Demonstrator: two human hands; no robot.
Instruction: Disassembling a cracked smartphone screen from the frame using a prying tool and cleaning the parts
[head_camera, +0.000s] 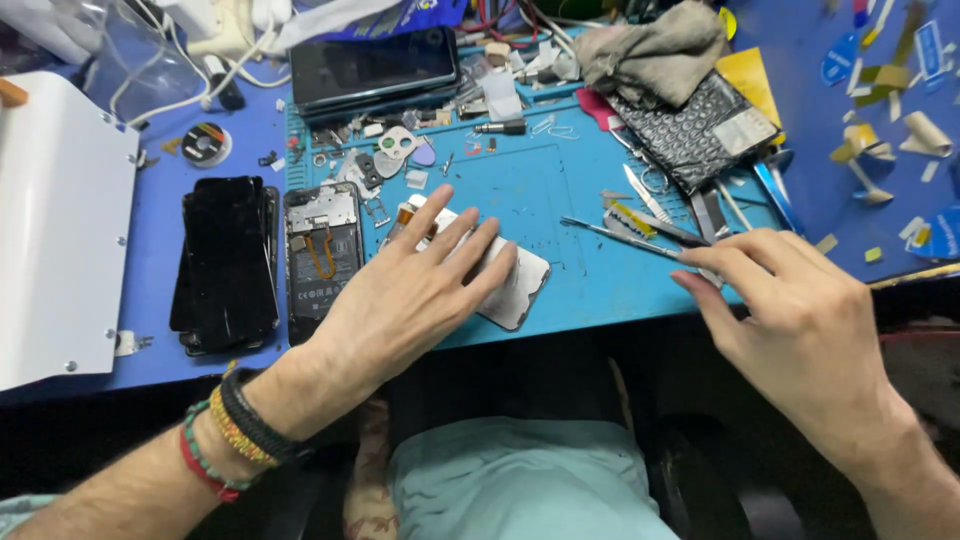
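My left hand (410, 290) lies flat, fingers spread, on a silver phone back cover (515, 285) that rests on the blue work mat (530, 185). My right hand (800, 320) pinches the near end of a thin metal tool (620, 236) that points left over the mat's front right part. An opened phone (322, 255) with its orange cable and battery showing lies just left of my left hand. Left of that lies a stack of black phone screens (225, 260).
A dark tablet (372, 66) lies at the back of the mat among screws and small parts. A grey rag (655, 45) and a black patterned pouch (690, 135) sit at back right. A white machine (55, 230) stands at far left. Tweezers and blades (650, 195) lie nearby.
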